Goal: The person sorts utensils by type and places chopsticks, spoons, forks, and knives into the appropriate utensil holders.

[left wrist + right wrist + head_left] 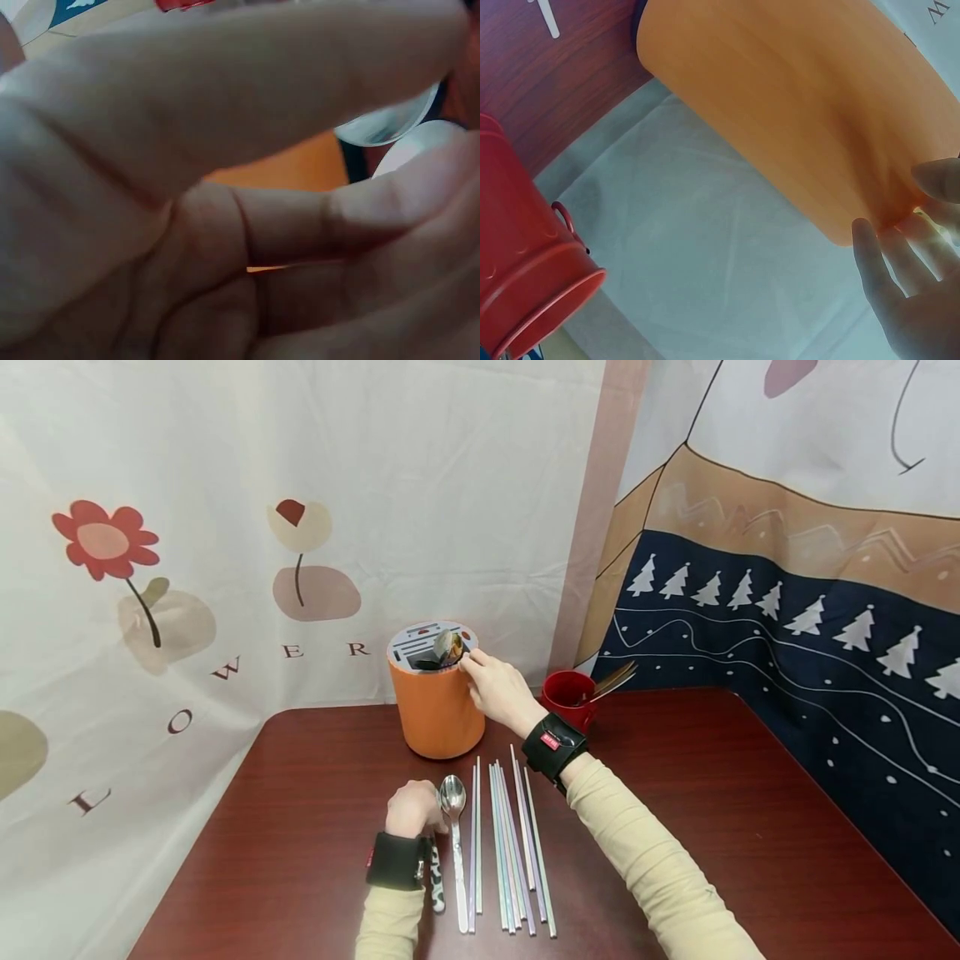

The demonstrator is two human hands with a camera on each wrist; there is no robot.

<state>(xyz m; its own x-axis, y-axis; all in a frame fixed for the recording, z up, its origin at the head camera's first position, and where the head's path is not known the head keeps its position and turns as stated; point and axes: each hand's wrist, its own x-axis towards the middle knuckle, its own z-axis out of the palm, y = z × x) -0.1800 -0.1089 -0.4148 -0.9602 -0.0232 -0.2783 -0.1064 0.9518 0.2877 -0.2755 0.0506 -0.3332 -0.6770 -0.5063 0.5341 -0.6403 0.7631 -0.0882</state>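
My left hand (415,810) is low over the table, pinching a spoon whose black-and-white patterned handle (437,881) shows below the wrist. In the left wrist view, two shiny spoon bowls (390,124) appear beyond the curled fingers. A second metal spoon (457,860) lies just right of that hand. At the right edge of an orange utensil holder (437,714), my right hand (498,685) touches the rim with spread fingers. Spoon heads (444,645) stick out of the slotted lid (416,645), close to those fingertips, which are partly hidden in the right wrist view.
Several pale iridescent chopsticks (510,852) lie on the dark red table (675,827), right of the spoons. Behind the right wrist stands a red cup (567,697) with cutlery (615,681) leaning out. Printed fabric (480,485) hangs behind the table.
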